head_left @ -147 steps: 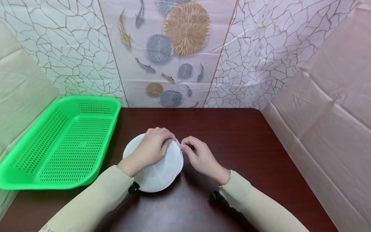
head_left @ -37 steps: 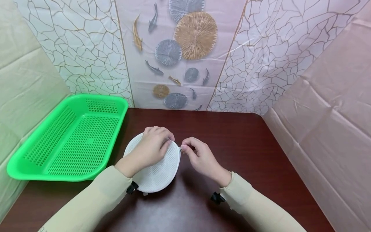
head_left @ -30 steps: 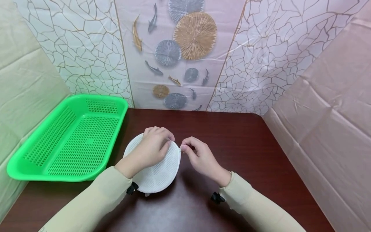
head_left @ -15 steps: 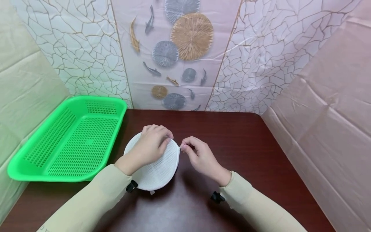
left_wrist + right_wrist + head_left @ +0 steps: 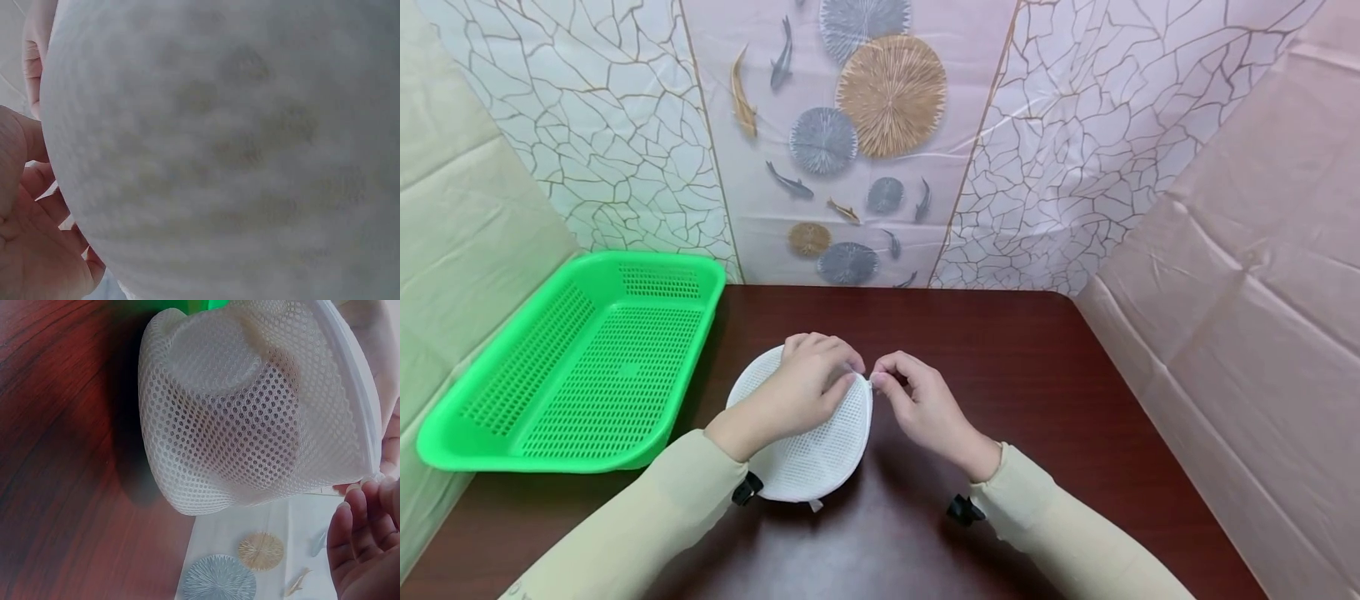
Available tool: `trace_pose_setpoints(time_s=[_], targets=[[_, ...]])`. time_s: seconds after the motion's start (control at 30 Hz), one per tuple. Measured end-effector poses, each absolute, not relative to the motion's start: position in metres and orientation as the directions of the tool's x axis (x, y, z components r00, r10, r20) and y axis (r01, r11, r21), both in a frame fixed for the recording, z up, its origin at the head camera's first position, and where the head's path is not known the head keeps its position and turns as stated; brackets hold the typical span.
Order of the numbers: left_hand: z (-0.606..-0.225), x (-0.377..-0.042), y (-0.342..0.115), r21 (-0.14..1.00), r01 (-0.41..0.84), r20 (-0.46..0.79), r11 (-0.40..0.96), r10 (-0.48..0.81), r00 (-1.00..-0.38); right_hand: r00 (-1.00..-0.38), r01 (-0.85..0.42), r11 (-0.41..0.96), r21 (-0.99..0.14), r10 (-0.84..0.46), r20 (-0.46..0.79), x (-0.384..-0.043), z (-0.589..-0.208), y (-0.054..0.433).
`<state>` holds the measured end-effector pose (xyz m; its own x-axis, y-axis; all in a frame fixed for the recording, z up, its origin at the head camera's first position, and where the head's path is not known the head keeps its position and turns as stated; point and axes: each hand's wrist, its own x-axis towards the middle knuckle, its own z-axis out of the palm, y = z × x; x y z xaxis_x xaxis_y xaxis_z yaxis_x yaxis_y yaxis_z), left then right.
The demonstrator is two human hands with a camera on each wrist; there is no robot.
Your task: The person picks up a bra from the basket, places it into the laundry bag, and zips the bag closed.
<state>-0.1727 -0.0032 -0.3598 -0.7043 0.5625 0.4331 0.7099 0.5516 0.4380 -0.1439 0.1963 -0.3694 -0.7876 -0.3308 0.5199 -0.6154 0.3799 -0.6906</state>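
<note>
A round white mesh laundry bag [image 5: 816, 458] stands on the table in the head view. Over its top lies my left hand [image 5: 797, 392], gripping the far right rim between thumb and fingers. My right hand [image 5: 925, 408] pinches a small piece at the rim, apparently the zipper pull, which the fingertips mostly hide. The right wrist view shows the bag's tall mesh side [image 5: 237, 419] and the white zipper band [image 5: 353, 362] along its upper edge. In the left wrist view the blurred mesh [image 5: 219, 156] fills most of the picture, with my left hand [image 5: 37, 231] at its edge.
A green perforated plastic basket [image 5: 617, 375] stands at the left of the dark red-brown table [image 5: 1000, 367]. Patterned cloth [image 5: 887, 100] hangs behind the table, and plain cloth walls [image 5: 1240, 275] flank it.
The bag has turned under my hands; its small white tag has moved rightward along the near edge. Two separate rims at the right now look like one. My right hand keeps its pinch.
</note>
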Motion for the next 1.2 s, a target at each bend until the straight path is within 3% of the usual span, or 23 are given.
trace_pose_setpoints(time_s=[0.43, 0.83, 1.2], targets=[[-0.367, -0.184, -0.011, 0.471, 0.641, 0.429, 0.606, 0.478, -0.767, -0.771, -0.635, 0.369, -0.679, -0.357, 0.527, -0.136, -0.359, 0.192], [-0.366, -0.177, -0.01, 0.434, 0.722, 0.447, 0.539, 0.567, -0.692, -0.794, -0.604, 0.361, -0.711, -0.347, 0.498, -0.15, -0.383, 0.195], [-0.369, -0.186, -0.017, 0.425, 0.655, 0.432, 0.624, 0.496, -0.753, -0.795, -0.601, 0.362, -0.712, -0.365, 0.485, -0.155, -0.397, 0.201]])
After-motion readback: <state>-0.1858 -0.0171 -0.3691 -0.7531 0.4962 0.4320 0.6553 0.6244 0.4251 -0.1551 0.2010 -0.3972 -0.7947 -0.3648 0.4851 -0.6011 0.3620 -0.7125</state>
